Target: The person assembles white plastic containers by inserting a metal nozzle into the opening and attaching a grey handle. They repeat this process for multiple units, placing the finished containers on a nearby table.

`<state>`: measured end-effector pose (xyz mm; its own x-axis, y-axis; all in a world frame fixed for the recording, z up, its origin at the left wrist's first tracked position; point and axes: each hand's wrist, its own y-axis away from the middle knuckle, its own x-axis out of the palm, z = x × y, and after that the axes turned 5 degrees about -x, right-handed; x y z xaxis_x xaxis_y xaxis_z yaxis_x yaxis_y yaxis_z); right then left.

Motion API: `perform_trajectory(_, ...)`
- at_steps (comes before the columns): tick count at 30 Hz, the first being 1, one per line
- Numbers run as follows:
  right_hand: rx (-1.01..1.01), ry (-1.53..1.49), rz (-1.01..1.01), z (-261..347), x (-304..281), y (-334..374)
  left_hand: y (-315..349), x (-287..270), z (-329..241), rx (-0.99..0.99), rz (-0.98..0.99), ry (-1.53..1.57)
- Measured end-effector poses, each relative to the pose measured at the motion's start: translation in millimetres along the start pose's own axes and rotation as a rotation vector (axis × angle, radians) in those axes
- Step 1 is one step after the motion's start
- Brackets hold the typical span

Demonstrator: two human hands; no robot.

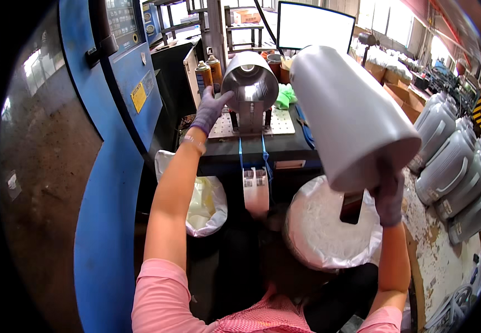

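My left hand (211, 110), in a purple-grey glove, has its fingers spread at the left rim of a shiny hollow metal cylinder (250, 72). The fingertips look to be at the rim; whether they press on it I cannot tell. That cylinder sits on a fixture over a perforated metal plate (283, 122). My gloved right hand (389, 197) is closed at the near lower end of a large grey plastic jug body (351, 111). The jug is lifted and tilted, its far end pointing up and left. My right fingers are partly hidden behind it.
A blue machine cabinet (110, 222) stands at left. Below the bench are a lined bin (218, 213), a white tape roll (256, 188) and a plastic-covered round drum (323, 238). Several grey jugs (448, 161) stand on the worn table at right. Spray cans (203, 75) and a monitor (315, 28) are behind.
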<state>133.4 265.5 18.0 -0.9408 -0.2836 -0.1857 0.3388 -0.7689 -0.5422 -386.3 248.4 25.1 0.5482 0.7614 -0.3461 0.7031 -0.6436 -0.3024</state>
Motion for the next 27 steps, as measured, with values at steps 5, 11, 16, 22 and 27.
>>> perform_trajectory(5,0.032,-0.159,-0.065,-9,54,-118,-44,15,-12,0.166,-0.177,-0.028)
perform_trajectory(11,0.193,-0.145,-0.014,-48,154,-223,85,-20,-10,0.123,-0.403,0.914)
perform_trajectory(16,0.236,-0.106,-0.033,-74,241,-243,249,-87,42,0.519,-0.705,-0.459)
perform_trajectory(22,-0.008,0.407,0.065,-95,261,-218,383,-129,95,0.260,-0.481,-0.547)
perform_trajectory(27,-0.429,0.603,-0.189,-86,218,-170,413,-127,52,0.001,0.121,0.275)
